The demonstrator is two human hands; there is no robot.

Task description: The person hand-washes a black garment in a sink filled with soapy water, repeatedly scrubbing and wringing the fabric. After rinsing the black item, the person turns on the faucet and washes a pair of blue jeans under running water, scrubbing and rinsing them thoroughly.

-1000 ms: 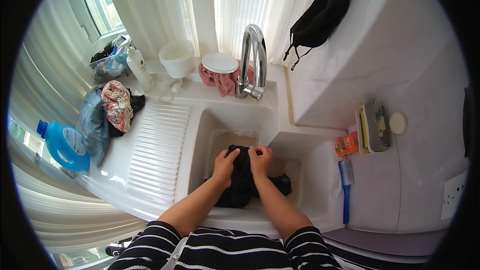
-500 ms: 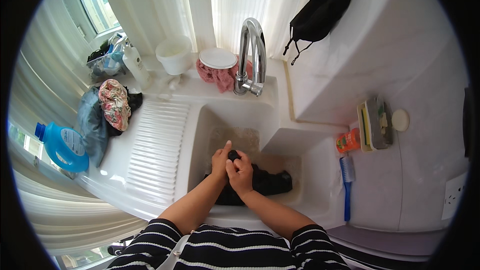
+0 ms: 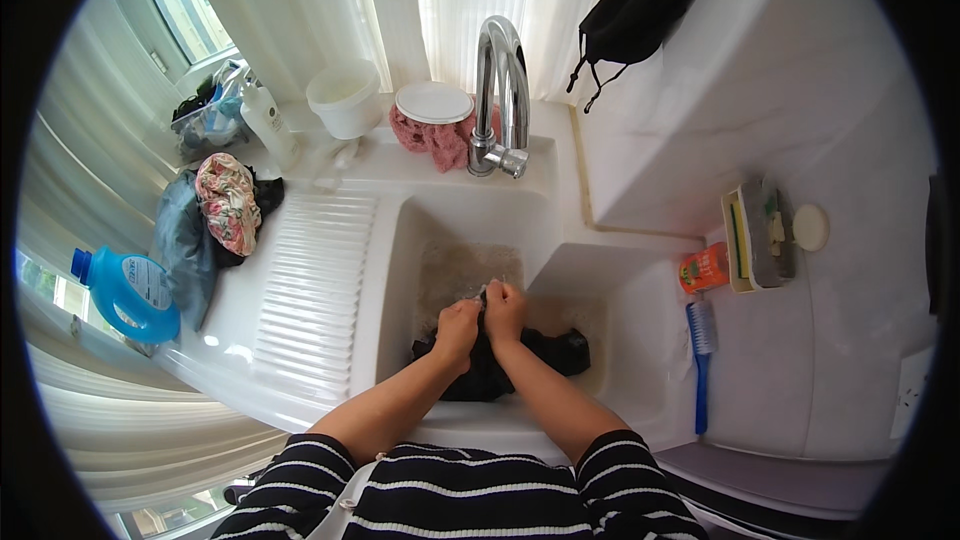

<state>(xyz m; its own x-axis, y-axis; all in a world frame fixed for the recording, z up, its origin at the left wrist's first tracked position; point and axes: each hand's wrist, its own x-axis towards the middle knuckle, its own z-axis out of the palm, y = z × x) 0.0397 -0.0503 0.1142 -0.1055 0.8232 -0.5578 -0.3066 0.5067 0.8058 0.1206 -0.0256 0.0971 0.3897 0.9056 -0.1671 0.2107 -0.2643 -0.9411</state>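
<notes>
Black cloth (image 3: 556, 351) down in white sink (image 3: 478, 210), murky water (image 3: 465, 262) around it. Left hand (image 3: 459, 329) and right hand (image 3: 505, 312) pretty much side by side, grip clenched on bunched-up bit of cloth. That bit pokes out far side of fists, roughly toward faucet (image 3: 497, 155). Loose part's long axis runs roughly left-right, one end off to right. Ribbed washboard (image 3: 318, 290) just left of sink.

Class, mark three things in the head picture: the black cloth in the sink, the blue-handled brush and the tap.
Black cloth (image 3: 483, 376): head view, on its crumpled middle part.
Blue-handled brush (image 3: 701, 372): head view, on its handle.
Tap (image 3: 487, 95): head view, on its upright chrome pipe.
</notes>
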